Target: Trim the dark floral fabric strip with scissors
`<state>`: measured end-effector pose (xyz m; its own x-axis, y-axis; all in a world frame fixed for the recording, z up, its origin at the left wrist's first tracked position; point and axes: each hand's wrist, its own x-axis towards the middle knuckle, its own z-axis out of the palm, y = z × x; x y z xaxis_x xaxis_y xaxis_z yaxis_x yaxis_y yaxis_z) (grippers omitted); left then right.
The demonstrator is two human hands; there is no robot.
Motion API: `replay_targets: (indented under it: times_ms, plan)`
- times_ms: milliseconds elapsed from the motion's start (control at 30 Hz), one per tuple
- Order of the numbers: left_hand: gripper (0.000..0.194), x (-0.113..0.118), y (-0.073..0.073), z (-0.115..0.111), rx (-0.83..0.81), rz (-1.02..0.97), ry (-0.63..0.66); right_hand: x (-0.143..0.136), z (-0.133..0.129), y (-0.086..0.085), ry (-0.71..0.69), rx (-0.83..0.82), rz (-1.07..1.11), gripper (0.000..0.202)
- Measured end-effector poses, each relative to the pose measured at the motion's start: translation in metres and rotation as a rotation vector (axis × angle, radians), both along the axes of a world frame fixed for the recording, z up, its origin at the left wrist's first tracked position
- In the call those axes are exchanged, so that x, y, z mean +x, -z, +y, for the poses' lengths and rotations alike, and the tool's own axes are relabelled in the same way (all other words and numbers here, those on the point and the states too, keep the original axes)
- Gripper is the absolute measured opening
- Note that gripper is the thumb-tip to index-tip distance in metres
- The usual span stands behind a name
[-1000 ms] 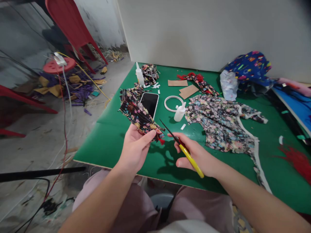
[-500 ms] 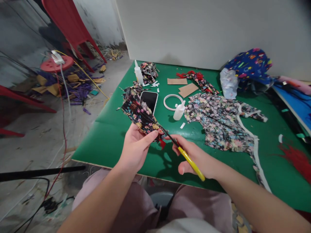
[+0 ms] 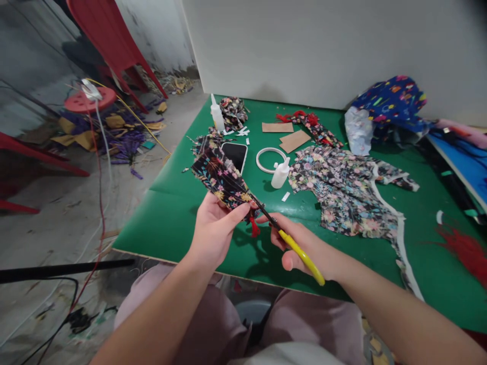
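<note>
Bringing the blade end of the yellow-handled, dark-bladed scissors (image 3: pixel 300 256) against the folded black floral fabric strip (image 3: pixel 220 182) is what has just changed in the head view: a second ago the tip stood clear of the cloth, and now the dark metal lies along the strip's right-hand end, close to the left thumb. That contact suggests the work is at a cutting or trimming moment, though whether the blades are parted cannot be told from this angle.

The left hand (image 3: pixel 213 230) has thumb and fingers pressed together on the near end of the strip, held above the tabletop (image 3: pixel 160 218) inward from its near edge. The strip slants up toward the far-left corner, overlapping the black-screened, white-edged phone (image 3: pixel 236 157). A small red thread tassel (image 3: pixel 254 227) hangs below the pinch.

The right hand (image 3: pixel 310 241) is clamped around the yellow handle, its thumb standing out to the side; how the hidden fingers sit there cannot be told.

Farther from the near edge, beyond the blades, stand a thin white plastic ring (image 3: pixel 257 161) lying flat and a small white squeeze bottle (image 3: pixel 280 175). A large floral cloth piece with a white border (image 3: pixel 338 192) spreads toward the right edge; two brown card rectangles (image 3: pixel 294 141) lie near the far edge.
</note>
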<state>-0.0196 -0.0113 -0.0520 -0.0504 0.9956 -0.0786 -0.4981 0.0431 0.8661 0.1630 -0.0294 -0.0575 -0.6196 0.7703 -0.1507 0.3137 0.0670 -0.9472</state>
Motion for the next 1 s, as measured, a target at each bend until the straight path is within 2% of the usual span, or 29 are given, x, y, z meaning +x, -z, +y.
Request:
replay_targets:
  times_ms: [600, 1000]
  plan:
    - [0.03, 0.007, 0.0, -0.001, -0.016, -0.001, 0.06, 0.001, 0.0, 0.004, -0.016, 0.01, 0.054, 0.089]
    - [0.029, 0.015, -0.005, -0.001, -0.012, 0.013, 0.024, 0.001, -0.001, 0.01, 0.018, 0.017, 0.151, 0.084]
